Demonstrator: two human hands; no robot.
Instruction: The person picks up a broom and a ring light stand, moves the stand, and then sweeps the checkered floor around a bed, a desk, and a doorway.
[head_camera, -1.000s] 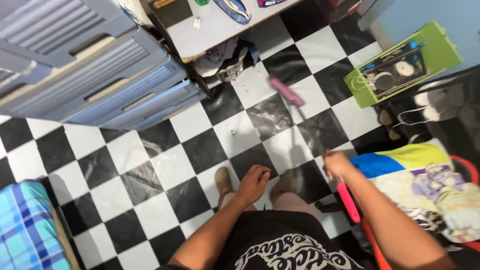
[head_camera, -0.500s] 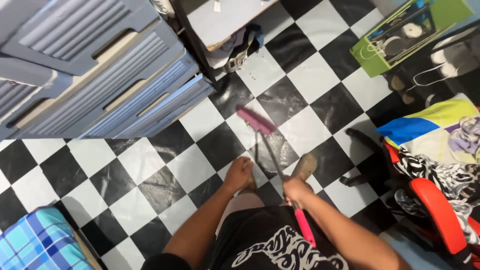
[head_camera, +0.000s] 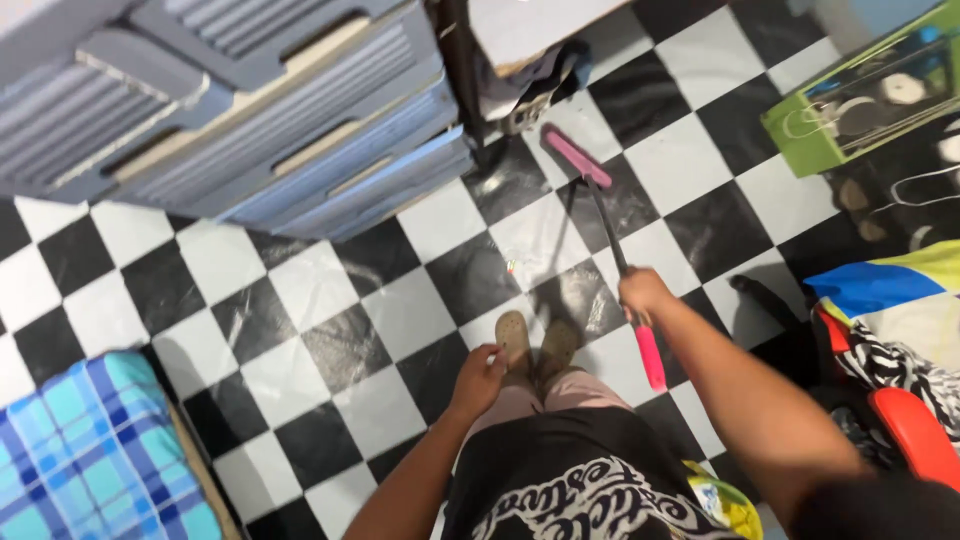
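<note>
A: Nearest first?
B: Left hand (head_camera: 478, 378) down by the thigh, fingers curled loosely inward, nothing held. Feet (head_camera: 535, 345) just beyond, side by side on a white tile.

A: And the right?
B: Right hand (head_camera: 643, 293) wrapped round the broom (head_camera: 612, 240), fingers closed tight about the dark shaft just above the pink grip. Grip end slanting back past the forearm; shaft running up and away to the pink head, resting on the floor (head_camera: 330, 300) close to the table foot.

A: Around it?
B: Blue checked cloth (head_camera: 90, 450) at the near left corner. Red chair (head_camera: 915, 430) at the near right, heaped with a zebra print and a yellow and blue sheet (head_camera: 885, 280). Farther left, grey drawers (head_camera: 250, 110), several pulled out at a slant, lowest front edge jutting toward the broom head. Table (head_camera: 525, 25) at the top, clothes (head_camera: 530, 80) bundled beneath, just beside the head. Green box (head_camera: 860, 95) far right, cables inside, white cord trailing near it.

A: Room to move?
B: Open checkered tiles through the middle and left of the feet. Tight at the far end: head hemmed between drawer corner and bundle. Right side crowded by chair and sheet.
</note>
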